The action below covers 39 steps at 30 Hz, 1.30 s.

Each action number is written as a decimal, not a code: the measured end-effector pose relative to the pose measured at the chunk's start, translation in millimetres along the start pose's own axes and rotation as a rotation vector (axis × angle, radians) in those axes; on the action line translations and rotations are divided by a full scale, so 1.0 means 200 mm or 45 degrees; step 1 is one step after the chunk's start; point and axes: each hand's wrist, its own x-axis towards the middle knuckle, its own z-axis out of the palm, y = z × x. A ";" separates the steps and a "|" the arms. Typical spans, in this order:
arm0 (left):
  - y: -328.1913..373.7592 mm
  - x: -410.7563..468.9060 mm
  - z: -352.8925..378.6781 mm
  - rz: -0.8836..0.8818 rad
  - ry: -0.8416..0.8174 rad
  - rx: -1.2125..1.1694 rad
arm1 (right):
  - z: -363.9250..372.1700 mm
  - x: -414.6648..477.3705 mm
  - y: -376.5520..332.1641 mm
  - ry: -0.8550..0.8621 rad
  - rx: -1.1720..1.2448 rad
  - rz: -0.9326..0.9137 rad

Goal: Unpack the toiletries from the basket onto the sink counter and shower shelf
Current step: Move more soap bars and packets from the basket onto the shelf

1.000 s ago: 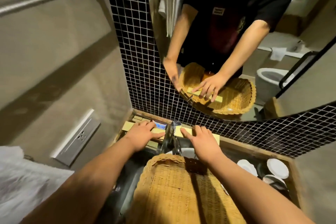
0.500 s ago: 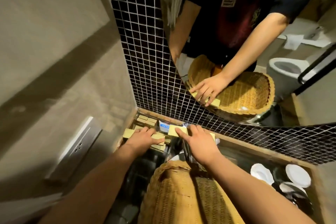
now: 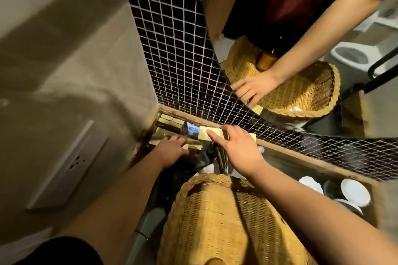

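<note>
A woven wicker basket rests on the sink in front of me. My right hand lies over a long pale yellow toiletry box at the back ledge, fingers around it. My left hand presses down on another yellow box at the ledge's left corner. More small yellow boxes and a blue-labelled packet lie along the ledge under the tiled wall.
A chrome tap stands between my hands. White cups and lids sit at the right of the counter. A wall socket is on the left wall. The mirror reflects my arm and the basket.
My view has tilted down and moved closer. My right hand has slid its yellow box leftward along the ledge toward the blue-labelled packet. My left hand has stayed on its box.
</note>
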 end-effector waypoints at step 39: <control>0.09 -0.11 0.20 -0.233 -0.042 -0.217 | -0.06 0.02 -0.10 -0.076 0.014 0.183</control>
